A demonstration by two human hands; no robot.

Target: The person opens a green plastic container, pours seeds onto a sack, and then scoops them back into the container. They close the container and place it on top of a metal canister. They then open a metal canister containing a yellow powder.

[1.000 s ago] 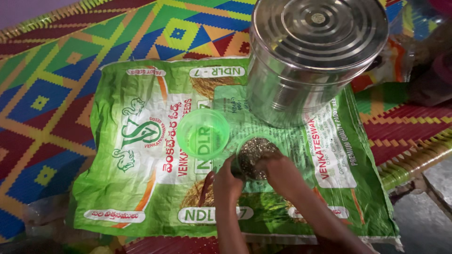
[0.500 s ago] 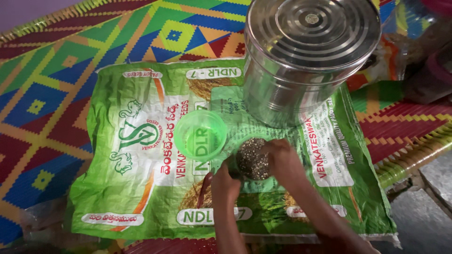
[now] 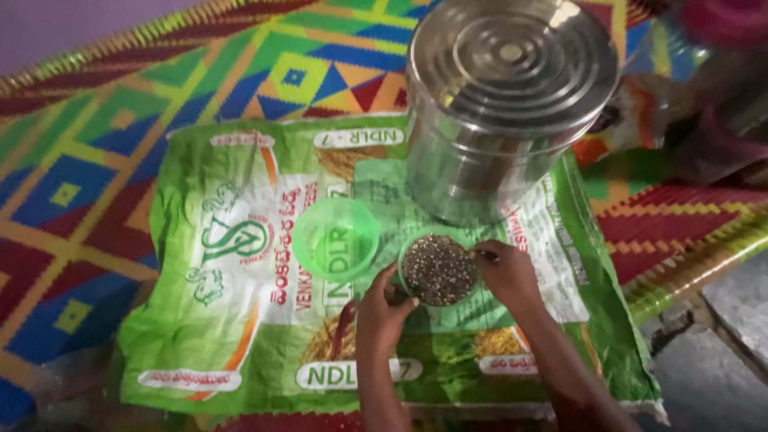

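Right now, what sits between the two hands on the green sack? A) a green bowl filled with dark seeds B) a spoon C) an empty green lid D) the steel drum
A: the green bowl of dark seeds lies between the left hand and the right hand; the empty green lid sits apart to its left, and the steel drum stands behind.

A green sack [image 3: 240, 336] with white and orange print is lying on a mat [image 3: 88, 184] showing red, blue, yellow and green geometric shapes; the drum [image 3: 504, 104] is gleaming silver.

A flat green printed sack [image 3: 240, 264] with white and orange panels lies spread on the mat.
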